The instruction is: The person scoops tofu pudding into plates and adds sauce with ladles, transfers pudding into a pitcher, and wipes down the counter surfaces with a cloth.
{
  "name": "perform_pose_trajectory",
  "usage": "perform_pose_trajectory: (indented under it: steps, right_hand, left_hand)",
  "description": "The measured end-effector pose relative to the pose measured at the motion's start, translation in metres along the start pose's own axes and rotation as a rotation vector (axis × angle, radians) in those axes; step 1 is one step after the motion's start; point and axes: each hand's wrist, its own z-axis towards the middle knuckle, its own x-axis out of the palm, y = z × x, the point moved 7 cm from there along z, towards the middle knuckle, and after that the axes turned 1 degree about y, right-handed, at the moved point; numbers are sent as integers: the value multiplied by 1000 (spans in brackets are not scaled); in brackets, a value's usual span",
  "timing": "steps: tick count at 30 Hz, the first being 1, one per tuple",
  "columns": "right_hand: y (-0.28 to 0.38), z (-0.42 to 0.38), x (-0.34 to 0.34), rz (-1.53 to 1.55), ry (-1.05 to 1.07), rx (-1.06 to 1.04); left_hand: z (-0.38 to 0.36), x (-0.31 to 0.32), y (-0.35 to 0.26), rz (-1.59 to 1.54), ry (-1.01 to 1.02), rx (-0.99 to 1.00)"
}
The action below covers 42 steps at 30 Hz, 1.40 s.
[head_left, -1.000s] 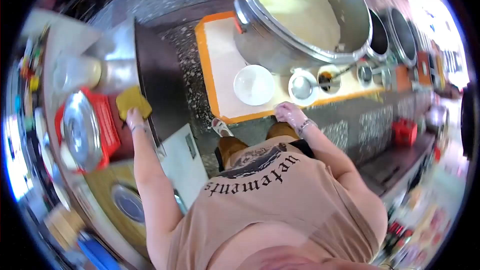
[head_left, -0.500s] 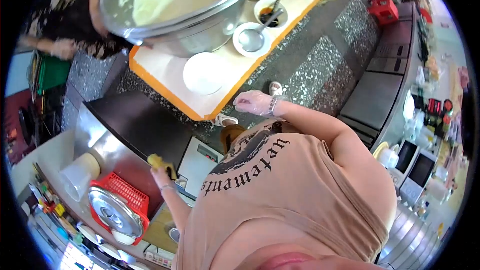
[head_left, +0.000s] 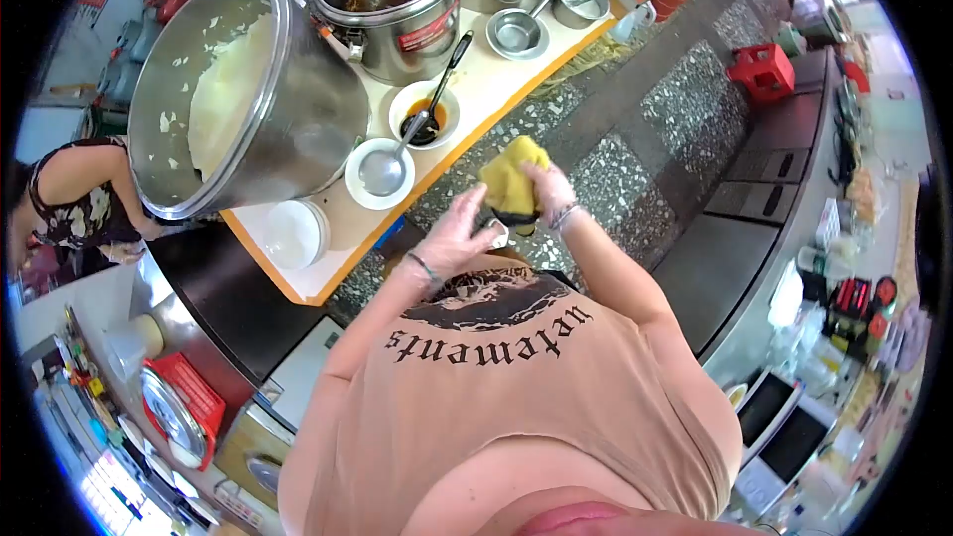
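My right hand (head_left: 552,191), in a clear glove, is closed round a bunched yellow cloth (head_left: 515,177) with a dark part along its lower edge. Just left of the cloth is my left hand (head_left: 457,233), also gloved. Its thumb and fingers are apart, pointing towards the cloth, and nothing shows in them. Both hands are in front of my chest, beside the orange-edged table (head_left: 347,273). Nearest to them there are a white bowl (head_left: 369,201) with a ladle (head_left: 385,174) and a bowl of dark sauce (head_left: 452,104) with a black-handled spoon.
A large metal pot (head_left: 328,119) with pale contents leans on the table beside a pot (head_left: 437,45) of brown liquid. Stacked white bowls (head_left: 298,233) sit at the table's corner. Another person (head_left: 84,189) is at the left. Steel counters (head_left: 695,258) line the right.
The yellow cloth has passed from my left hand to my right. My left hand has come up from the lower left to the middle. The view has shifted, bringing more of the pots into sight.
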Motion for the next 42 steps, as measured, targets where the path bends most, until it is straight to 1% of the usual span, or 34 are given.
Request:
perform_pose_trajectory:
  steps: [1, 3, 5, 6, 7, 8, 9, 10, 11, 12, 13, 14, 15, 17, 18, 19, 21, 22, 23, 25, 26, 27, 28, 29, 30, 31, 32, 33, 35, 36, 38, 40, 41, 42]
  right_hand:
    - [14, 20, -14, 5, -57, -16]
    - [44, 60, -18, -42, -64, -65]
    - [88, 79, 6, -170, -98, -201]
    - [105, 92, 17, -260, -68, -298]
    - [119, 107, 28, -345, -38, -407]
    - [121, 121, 32, -348, -36, -396]
    - [130, 132, 47, -845, -25, -510]
    - [132, 146, 63, -1345, -6, -610]
    - [113, 170, 67, -1650, 49, -512]
    - [97, 187, 71, -1803, 109, -566]
    - [78, 202, 72, -1944, 169, -625]
    - [59, 229, 65, -1983, 249, -477]
    - [47, 255, 61, -1981, 264, -472]
    - [27, 289, 66, -2040, 406, -621]
    - [15, 306, 64, -2056, 508, -500]
    - [11, 321, 60, -2054, 527, -493]
    - [-2, 328, 63, -2114, 697, -741]
    - [-7, 340, 60, -2177, 746, -764]
    - [-3, 347, 65, -2178, 754, -763]
    - [14, 356, 79, -2033, 515, -773]
    - [17, 367, 87, -2066, 424, -665]
    - [17, 376, 97, -2134, 424, -616]
    - [20, 377, 104, -2191, 513, -547]
    - [22, 379, 104, -2139, 576, -534]
    - [22, 378, 104, -2125, 635, -651]
    - [21, 378, 94, -2039, 622, -762]
    - [37, 368, 84, -2012, 699, -672]
    - [36, 369, 68, -1914, 626, -665]
    - [91, 340, 43, -1561, 580, -507]
    - [120, 327, 29, -1558, 545, -518]
    - [179, 307, -5, -1233, 483, -391]
    - [254, 287, -45, -1057, 267, -392]
    - [302, 272, -57, -894, 153, -322]
    - [347, 263, -75, -742, 121, -450]
  left_hand:
    - [13, -3, 3, -170, -22, -111]
    - [42, -16, 20, -249, -170, -146]
    - [67, -28, 27, -226, -236, -110]
    - [77, -29, 32, -239, -243, -136]
    - [92, -33, 33, -289, -258, -105]
    - [106, -38, 36, -334, -270, -68]
    - [119, -41, 43, -341, -268, -76]
    - [129, -40, 59, -317, -265, -144]
    - [138, -31, 78, -302, -267, -220]
    - [142, -25, 96, -284, -336, -206]
    - [141, -26, 100, -291, -338, -227]
    - [141, -24, 102, -355, -311, -286]
    - [141, -21, 104, -420, -286, -343]
    - [135, -14, 116, -400, -311, -406]
    - [133, -10, 125, -377, -339, -458]
    - [136, -7, 129, -382, -343, -473]
    - [136, 3, 134, -327, -351, -561]
    - [141, 15, 140, -412, -364, -560]
    - [149, 24, 138, -454, -392, -546]
    - [161, 46, 131, -573, -361, -582]
    - [167, 52, 131, -574, -347, -568]
    - [174, 58, 130, -570, -327, -545]
    - [183, 53, 118, -656, -269, -635]
    - [192, 57, 120, -643, -247, -597]
    - [190, 62, 128, -643, -297, -622]
    - [189, 60, 132, -640, -341, -648]
    - [198, 51, 124, -622, -306, -612]
    - [206, 36, 113, -603, -317, -567]
    - [214, 12, 96, -571, -301, -510]
    - [223, 2, 91, -552, -248, -498]
    - [244, -16, 77, -496, -162, -457]
    - [270, -34, 59, -467, -101, -424]
    - [287, -38, 50, -455, -68, -403]
    - [305, -42, 43, -499, -105, -356]
